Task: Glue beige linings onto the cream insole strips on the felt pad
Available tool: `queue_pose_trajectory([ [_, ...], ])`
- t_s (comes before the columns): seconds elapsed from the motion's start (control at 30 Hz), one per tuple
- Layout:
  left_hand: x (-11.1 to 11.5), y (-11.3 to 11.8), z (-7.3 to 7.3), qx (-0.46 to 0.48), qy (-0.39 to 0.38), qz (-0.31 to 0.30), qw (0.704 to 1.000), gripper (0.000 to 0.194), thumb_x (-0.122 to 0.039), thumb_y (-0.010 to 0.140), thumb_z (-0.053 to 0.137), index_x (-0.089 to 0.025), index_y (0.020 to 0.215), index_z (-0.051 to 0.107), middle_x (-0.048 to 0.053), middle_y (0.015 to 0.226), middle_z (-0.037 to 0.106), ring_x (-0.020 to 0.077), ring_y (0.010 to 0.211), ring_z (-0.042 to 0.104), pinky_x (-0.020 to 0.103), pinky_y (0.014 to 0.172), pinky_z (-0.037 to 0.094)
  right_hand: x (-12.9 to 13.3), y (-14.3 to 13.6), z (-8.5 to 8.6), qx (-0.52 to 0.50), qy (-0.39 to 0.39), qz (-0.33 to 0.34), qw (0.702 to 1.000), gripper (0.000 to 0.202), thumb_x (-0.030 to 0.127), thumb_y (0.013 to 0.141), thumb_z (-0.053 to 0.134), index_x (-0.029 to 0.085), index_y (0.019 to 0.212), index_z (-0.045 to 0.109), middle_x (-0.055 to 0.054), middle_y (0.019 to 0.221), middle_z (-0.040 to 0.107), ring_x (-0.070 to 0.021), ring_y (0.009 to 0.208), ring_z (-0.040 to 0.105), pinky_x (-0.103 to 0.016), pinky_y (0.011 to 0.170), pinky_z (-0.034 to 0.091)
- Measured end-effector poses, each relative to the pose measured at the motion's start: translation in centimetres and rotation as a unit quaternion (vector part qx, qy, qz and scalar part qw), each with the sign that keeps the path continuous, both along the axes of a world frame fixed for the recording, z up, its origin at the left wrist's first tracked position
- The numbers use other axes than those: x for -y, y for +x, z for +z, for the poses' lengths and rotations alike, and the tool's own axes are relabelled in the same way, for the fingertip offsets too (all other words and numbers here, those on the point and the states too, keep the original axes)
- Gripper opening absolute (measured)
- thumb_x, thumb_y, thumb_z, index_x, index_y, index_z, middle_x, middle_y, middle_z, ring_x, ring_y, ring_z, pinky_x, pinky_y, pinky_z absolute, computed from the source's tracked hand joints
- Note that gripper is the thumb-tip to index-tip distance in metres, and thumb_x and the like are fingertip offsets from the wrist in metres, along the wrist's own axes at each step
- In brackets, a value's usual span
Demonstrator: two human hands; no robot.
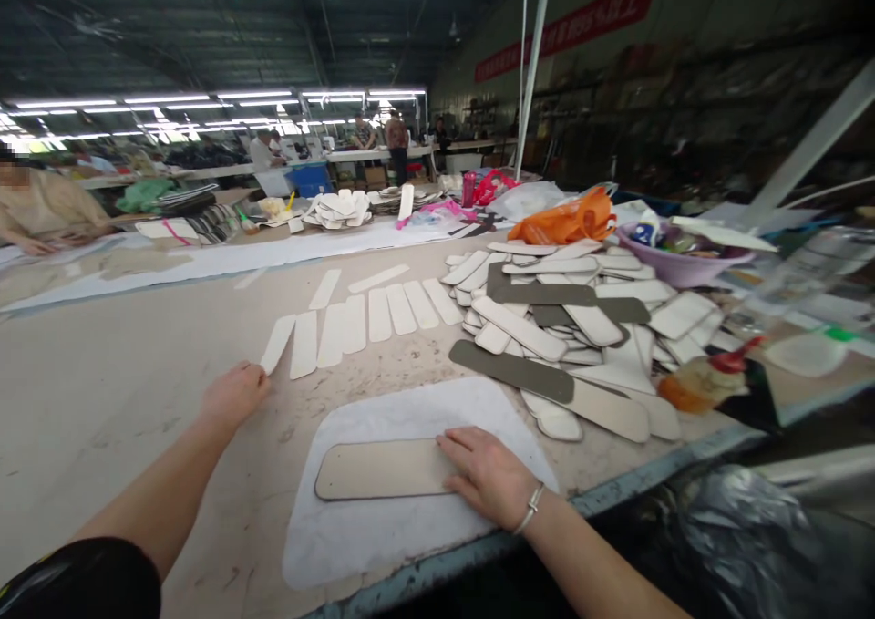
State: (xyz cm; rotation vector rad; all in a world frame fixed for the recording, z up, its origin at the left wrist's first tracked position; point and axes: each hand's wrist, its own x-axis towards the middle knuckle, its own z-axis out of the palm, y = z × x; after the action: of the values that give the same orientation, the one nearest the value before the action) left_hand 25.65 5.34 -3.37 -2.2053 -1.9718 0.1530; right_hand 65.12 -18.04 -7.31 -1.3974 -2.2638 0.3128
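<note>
On the table, my left hand (236, 393) has its fingers closed at the lower end of a white strip (278, 344), the leftmost of a row. My right hand (493, 475) grips the right end of a long beige panel (383, 469) with rounded ends, fingers at its upper edge and thumb at the lower. The panel lies flat on a white sheet (314, 546) with rounded corners. More white strips (337, 335) lie side by side beyond the sheet, several of them overlapping.
To the right is a heap of white and grey-green panels (519, 327). Beside it lies a bottle of amber liquid (704, 382) with a red top. A purple basin (684, 263) and an orange bag (567, 218) stand behind. A co-worker (47, 204) is at the far left.
</note>
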Motion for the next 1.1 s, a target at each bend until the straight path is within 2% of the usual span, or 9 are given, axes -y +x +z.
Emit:
queue_pose_trajectory([
  [0.17,1.8,-1.2,3.9,0.017,0.043,-0.007,0.999,0.040,-0.036,0.089,0.029,-0.013,0.098,0.060,0.011,0.107,0.057,0.0240,0.092,0.055,0.036,0.078,0.043,-0.3,0.5,-0.1,-0.053,0.027,-0.031,0.998,0.038,0.024,0.086,0.053,0.016,0.123,0.055,-0.012,0.117,0.059,-0.0227,0.110,0.052,-0.038,0.095,0.044],
  [0.27,2.5,-1.9,5.0,0.023,0.043,-0.028,0.998,0.040,-0.036,0.089,0.029,-0.014,0.103,0.059,0.009,0.110,0.057,0.0209,0.094,0.056,0.033,0.084,0.042,-0.3,0.6,-0.2,-0.049,0.018,-0.042,0.998,0.037,0.022,0.086,0.052,0.014,0.121,0.056,-0.012,0.116,0.060,-0.0224,0.109,0.053,-0.037,0.094,0.045],
  [0.37,2.3,-2.1,4.1,0.024,0.033,-0.021,0.999,0.050,-0.045,0.085,0.034,-0.015,0.121,0.051,0.013,0.118,0.056,0.0242,0.099,0.058,0.035,0.086,0.043,-0.1,0.2,-0.4,-0.032,-0.003,-0.033,0.999,0.037,0.020,0.084,0.052,0.015,0.120,0.056,-0.011,0.115,0.061,-0.0213,0.106,0.054,-0.035,0.092,0.046],
  [0.47,1.5,-1.6,2.0,0.020,0.006,-0.010,1.000,0.060,-0.048,0.081,0.038,-0.013,0.128,0.047,0.016,0.120,0.057,0.0296,0.105,0.057,0.038,0.086,0.044,0.2,-0.3,-0.5,-0.026,-0.017,-0.019,0.999,0.037,0.019,0.084,0.052,0.017,0.121,0.056,-0.010,0.113,0.061,-0.0203,0.105,0.055,-0.034,0.093,0.045],
  [0.63,-0.3,-0.1,-0.8,0.015,-0.044,-0.028,0.999,0.043,-0.038,0.081,0.034,-0.017,0.095,0.068,0.015,0.108,0.064,0.0292,0.095,0.061,0.039,0.081,0.046,-0.1,-0.3,-0.4,-0.022,-0.031,-0.021,0.999,0.037,0.019,0.085,0.051,0.017,0.121,0.056,-0.009,0.113,0.062,-0.0206,0.104,0.055,-0.033,0.092,0.046],
  [0.73,-1.0,0.6,-1.4,0.012,-0.052,-0.026,0.998,0.039,-0.032,0.080,0.033,-0.016,0.079,0.069,0.016,0.098,0.066,0.0303,0.089,0.062,0.040,0.075,0.047,-0.4,0.0,-0.3,-0.011,-0.034,-0.030,0.999,0.038,0.017,0.084,0.051,0.017,0.122,0.056,-0.009,0.113,0.062,-0.0213,0.103,0.056,-0.034,0.092,0.046],
  [0.83,-1.8,0.9,-1.5,0.019,-0.048,-0.015,0.999,0.035,-0.033,0.078,0.037,-0.016,0.075,0.068,0.016,0.097,0.066,0.0297,0.089,0.062,0.039,0.074,0.047,-0.5,-0.1,-0.3,-0.004,-0.035,-0.027,0.999,0.039,0.016,0.084,0.051,0.018,0.123,0.055,-0.009,0.113,0.062,-0.0214,0.103,0.056,-0.035,0.091,0.046],
  [0.97,-3.8,0.0,-0.2,0.052,-0.029,0.046,0.997,0.036,-0.038,0.077,0.040,-0.014,0.079,0.067,0.015,0.097,0.066,0.0292,0.090,0.061,0.037,0.073,0.047,-0.2,-0.4,-0.1,-0.015,-0.048,-0.016,0.999,0.039,0.017,0.084,0.052,0.020,0.123,0.054,-0.008,0.112,0.062,-0.0204,0.101,0.056,-0.034,0.092,0.046],
  [1.1,-6.8,-2.9,3.5,0.114,0.016,0.149,0.982,0.051,-0.043,0.081,0.034,-0.002,0.087,0.063,0.017,0.081,0.065,0.0330,0.088,0.059,0.041,0.071,0.047,-0.2,-0.4,-0.1,-0.023,-0.048,-0.013,0.998,0.039,0.016,0.085,0.050,0.022,0.124,0.053,-0.007,0.113,0.061,-0.0207,0.103,0.055,-0.035,0.095,0.044],
])
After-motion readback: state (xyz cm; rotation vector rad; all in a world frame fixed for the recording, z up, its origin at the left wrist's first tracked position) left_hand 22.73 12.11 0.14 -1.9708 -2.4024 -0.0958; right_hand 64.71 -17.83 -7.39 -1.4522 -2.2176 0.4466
